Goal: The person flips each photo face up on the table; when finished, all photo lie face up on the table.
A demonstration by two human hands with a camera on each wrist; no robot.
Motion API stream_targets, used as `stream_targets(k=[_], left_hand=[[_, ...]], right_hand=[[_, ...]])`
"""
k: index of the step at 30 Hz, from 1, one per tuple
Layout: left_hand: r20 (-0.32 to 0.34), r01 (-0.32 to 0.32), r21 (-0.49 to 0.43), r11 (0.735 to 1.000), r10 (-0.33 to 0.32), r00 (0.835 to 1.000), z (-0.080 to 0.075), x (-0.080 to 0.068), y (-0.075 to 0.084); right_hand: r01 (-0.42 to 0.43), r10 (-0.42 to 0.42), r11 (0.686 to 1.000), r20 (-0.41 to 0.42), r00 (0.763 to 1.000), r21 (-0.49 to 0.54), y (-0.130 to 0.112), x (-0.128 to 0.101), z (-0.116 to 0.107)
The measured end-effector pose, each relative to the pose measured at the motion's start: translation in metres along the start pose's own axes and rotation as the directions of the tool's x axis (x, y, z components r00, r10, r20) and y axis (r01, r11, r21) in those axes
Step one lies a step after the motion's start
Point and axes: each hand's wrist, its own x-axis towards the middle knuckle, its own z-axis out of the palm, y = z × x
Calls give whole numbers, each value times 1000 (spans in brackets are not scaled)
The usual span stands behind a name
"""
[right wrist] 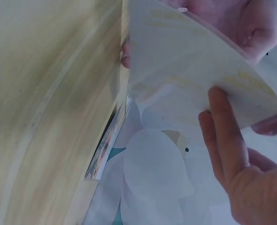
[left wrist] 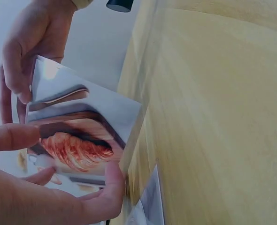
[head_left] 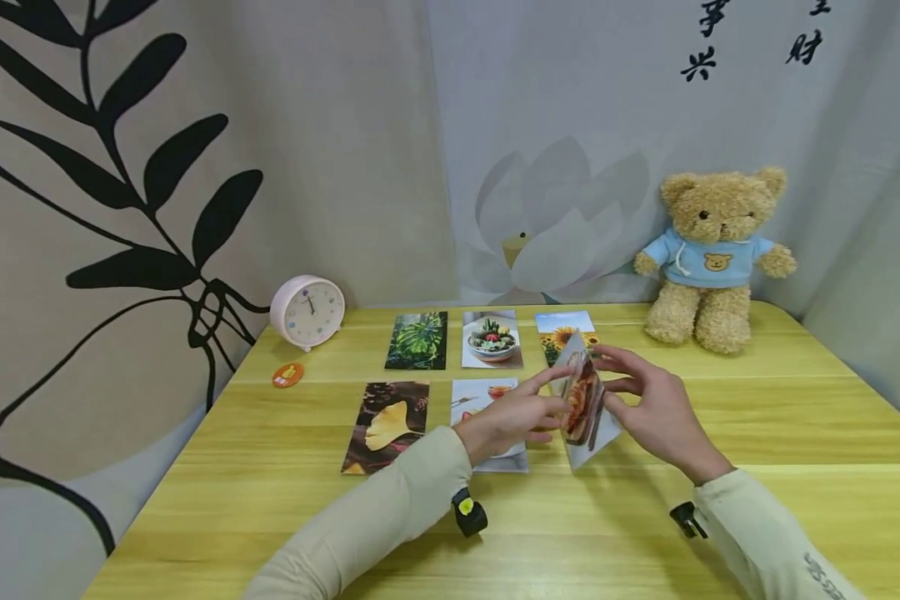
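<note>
Both hands hold up a photo card (head_left: 587, 400) showing a croissant on a wooden board; it stands tilted above the table. My left hand (head_left: 512, 417) grips it from the left, fingers over the picture side (left wrist: 77, 145). At its right edge, my right hand (head_left: 658, 408) pinches it, with two fingers against the pale back (right wrist: 176, 70). Below my left hand lies a card with a cup (head_left: 487, 390), partly covered. Beside that is a ginkgo leaf card (head_left: 386, 427). Behind, a green leaf card (head_left: 417, 340), a potted succulent card (head_left: 492, 339) and a partly hidden sunflower card (head_left: 558, 329) form a row.
A round alarm clock (head_left: 309, 312) stands at the table's back left, with an orange disc (head_left: 288, 375) in front of it. A teddy bear (head_left: 718, 258) in a blue top sits at the back right. Curtains hang behind the wooden table (head_left: 817, 517).
</note>
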Motion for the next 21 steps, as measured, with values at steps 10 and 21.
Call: stream_targets(k=[10,21], left_hand=[[-60,-49,-14,999,48,997,-2,-2,0],[-62,-76,67,995,81,995,-9,-9,8]], right_hand=[[83,-92,995,-208,974,-49,15,2,-1],[-3,8,999,-127,992,43,31,0,-6]])
